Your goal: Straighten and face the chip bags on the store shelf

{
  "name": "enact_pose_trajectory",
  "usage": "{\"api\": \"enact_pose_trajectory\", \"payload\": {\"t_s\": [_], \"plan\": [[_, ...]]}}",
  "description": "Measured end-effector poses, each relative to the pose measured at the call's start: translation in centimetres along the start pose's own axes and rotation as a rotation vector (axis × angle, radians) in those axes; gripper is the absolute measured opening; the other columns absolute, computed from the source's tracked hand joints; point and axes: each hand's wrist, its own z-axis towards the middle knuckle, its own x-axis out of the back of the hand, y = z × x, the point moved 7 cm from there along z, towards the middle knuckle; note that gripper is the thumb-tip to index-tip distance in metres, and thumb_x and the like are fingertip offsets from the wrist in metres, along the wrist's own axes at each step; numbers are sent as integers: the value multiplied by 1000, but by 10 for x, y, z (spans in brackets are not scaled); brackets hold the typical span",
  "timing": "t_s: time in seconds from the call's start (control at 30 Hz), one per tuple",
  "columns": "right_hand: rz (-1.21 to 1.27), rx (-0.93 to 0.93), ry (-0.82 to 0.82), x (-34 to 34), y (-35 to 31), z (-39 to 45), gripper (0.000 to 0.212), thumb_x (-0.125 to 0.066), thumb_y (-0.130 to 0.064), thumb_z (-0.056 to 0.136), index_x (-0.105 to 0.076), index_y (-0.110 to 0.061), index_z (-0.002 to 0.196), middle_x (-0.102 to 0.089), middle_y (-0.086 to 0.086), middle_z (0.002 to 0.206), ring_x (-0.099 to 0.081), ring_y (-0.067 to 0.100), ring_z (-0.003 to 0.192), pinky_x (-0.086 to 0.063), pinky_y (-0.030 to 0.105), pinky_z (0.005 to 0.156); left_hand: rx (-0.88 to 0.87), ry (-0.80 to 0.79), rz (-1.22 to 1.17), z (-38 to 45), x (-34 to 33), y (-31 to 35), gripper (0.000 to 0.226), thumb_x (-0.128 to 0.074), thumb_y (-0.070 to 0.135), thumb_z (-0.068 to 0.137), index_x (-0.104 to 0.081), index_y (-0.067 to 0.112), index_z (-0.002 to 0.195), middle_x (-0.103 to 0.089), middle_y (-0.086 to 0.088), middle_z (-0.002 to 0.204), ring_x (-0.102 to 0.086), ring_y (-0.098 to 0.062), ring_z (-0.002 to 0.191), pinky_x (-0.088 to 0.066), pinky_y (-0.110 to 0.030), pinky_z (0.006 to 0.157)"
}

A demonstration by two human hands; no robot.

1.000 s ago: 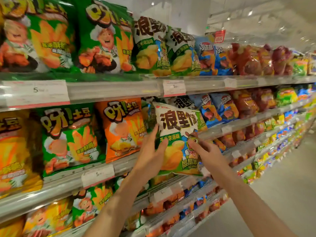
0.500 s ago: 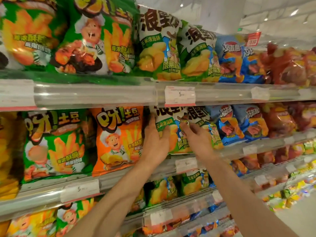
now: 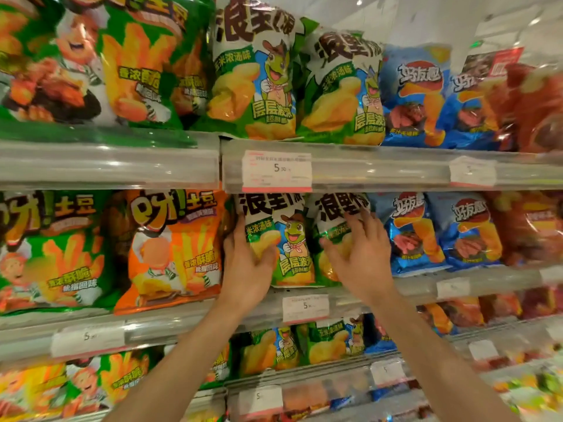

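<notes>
Green-and-white frog bag (image 3: pixel 286 239) beside an orange chip bag (image 3: pixel 173 251) (cartoon chef printed), then blue bags (image 3: pixel 414 233).

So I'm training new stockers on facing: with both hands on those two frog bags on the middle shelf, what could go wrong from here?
1. The left hand grips the left frog bag by its side; squeezing could crush chips.
2. That bag's bottom edge sits at the shelf lip, so a pull forward might tip it off.
3. The right hand presses the right frog bag, which is packed against the blue bag; a push could skew that one.
</notes>
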Motion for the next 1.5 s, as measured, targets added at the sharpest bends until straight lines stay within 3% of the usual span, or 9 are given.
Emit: {"api": "enact_pose_trajectory", "payload": {"t_s": [0.13,0.33,0.5,0.8,0.9,0.97,1.07,1.27,1.5], "plan": [[-59,-25,-109,-30,23,-11,92,-47,-77,84,-26,-23,156,-14,12,167,-4,29,156,-12,63,119,-54,20,90,-4,-4,5,101,-79,45,77,-17,32,156,-31,9,155,-21,-10,143,-26,-39,119],[61,-42,-119,-21,41,7,90,-53,-68,78,-34,-22,153,-20,10,165,-10,27,154,-21,58,120,-62,71,142,-4,-5,0,107,-83,46,73,-17,28,156,-36,4,151,-25,-10,139,-31,-40,117],[31,-33,-10,-29,34,-3,83,-52,-64,86,-33,-20,154,-21,13,165,-11,29,154,-18,59,121,-81,110,189,-3,-12,-1,106,-80,44,76,-15,23,156,-34,-3,149,-26,-14,136,-24,-29,112],[7,-14,30,-26,30,-6,79,-55,-63,91,-34,-18,152,-22,14,165,-13,31,154,-12,60,121,-79,29,185,-4,-9,0,88,-61,48,91,-5,34,157,-30,-5,154,-26,-20,141,-26,-41,118],[41,184,123,-6,-3,-6,61,-56,-51,95,-47,-14,143,-42,15,152,-37,32,142,-32,52,116,-49,18,180,0,-7,6,72,-49,47,100,-2,47,154,-32,-11,151,-39,-27,135,-35,-47,112],[114,316,44,-8,-31,-4,53,-55,-42,98,-50,-13,143,-51,11,142,-47,25,131,-44,44,107,-34,7,190,5,-8,8,64,-44,42,102,-6,50,153,-31,-15,150,-44,-31,130,-38,-47,109],[70,421,-117,-31,-54,-4,57,-44,-43,103,-41,-14,152,-48,7,150,-43,25,137,-41,44,112,-6,-19,181,12,-9,3,61,-44,39,103,-11,50,153,-22,-12,157,-34,-33,141,-30,-50,116],[-77,451,-173,-54,-45,-7,61,-26,-46,107,-21,-17,160,-22,8,166,-21,26,153,-23,45,123,23,-42,197,13,-12,-2,63,-40,40,104,-5,48,155,-4,-6,165,-6,-27,152,-7,-44,121],[-17,427,-238,-56,-46,-6,60,-28,-43,107,-16,-19,161,-19,6,167,-17,24,154,-15,41,126,-14,-2,273,9,-14,-6,62,-35,45,104,-1,45,156,-9,-14,163,-6,-30,151,-7,-46,122]]}}
